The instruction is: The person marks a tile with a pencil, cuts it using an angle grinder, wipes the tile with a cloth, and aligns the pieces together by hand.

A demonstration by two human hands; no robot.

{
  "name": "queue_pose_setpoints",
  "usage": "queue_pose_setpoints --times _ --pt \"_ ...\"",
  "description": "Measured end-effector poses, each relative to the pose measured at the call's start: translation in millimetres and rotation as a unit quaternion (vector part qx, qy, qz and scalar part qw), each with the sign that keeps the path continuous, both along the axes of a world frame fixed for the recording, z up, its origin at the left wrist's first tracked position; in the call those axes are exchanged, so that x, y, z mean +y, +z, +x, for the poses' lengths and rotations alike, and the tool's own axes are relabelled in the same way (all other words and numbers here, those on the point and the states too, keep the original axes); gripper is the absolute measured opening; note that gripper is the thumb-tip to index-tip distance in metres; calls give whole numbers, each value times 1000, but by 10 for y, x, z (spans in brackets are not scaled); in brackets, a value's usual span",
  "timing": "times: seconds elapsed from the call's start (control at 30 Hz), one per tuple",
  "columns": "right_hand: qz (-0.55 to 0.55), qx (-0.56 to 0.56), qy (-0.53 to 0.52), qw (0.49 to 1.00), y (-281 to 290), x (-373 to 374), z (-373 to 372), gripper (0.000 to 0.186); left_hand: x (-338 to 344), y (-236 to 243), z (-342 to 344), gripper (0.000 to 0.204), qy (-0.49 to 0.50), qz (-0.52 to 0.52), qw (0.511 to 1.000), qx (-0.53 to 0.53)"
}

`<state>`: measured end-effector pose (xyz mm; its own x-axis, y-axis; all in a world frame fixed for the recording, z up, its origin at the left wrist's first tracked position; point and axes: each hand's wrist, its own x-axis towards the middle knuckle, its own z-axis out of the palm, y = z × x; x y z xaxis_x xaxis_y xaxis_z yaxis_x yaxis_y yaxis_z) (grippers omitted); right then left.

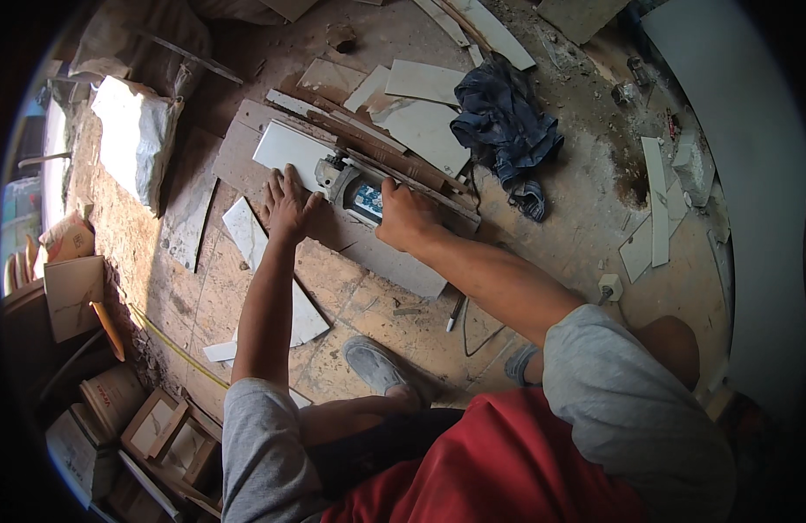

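My right hand (pixel 404 213) is wrapped round the body of a handheld electric tile cutter (pixel 337 181), its metal base against a white tile (pixel 288 150). The blade is hidden from sight. My left hand (pixel 287 207) lies on the near edge of that tile, fingers apart, just left of the cutter. Under the tile is a flat grey-brown slab (pixel 401 266), raised off the floor. Along its far side lie several narrow tile strips (pixel 368 131).
Beyond the slab lie broken tile pieces (pixel 420 131) and a crumpled dark blue garment (pixel 507 113). A cable (pixel 469 338) runs near my feet. To the left are a yellow strip (pixel 176 342), a white bundle (pixel 132 135) and cardboard boxes (pixel 115 397). A pale wall (pixel 760 218) stands right.
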<state>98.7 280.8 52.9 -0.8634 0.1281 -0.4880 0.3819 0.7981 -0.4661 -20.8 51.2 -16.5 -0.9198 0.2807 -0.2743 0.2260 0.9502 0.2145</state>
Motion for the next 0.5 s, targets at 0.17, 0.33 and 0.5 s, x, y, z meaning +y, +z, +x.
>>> queue_pose_setpoints --times 0.17,0.33,0.5 --pt "1 6 -5 1000 20 4 30 61 -21 -36 -10 99 -4 9 1000 14" --pt "-5 -4 -4 1000 22 22 37 60 -23 -38 -10 99 -4 11 1000 5" --pt "-2 -2 -2 1000 8 26 48 59 -9 -5 -8 98 -3 1 1000 1"
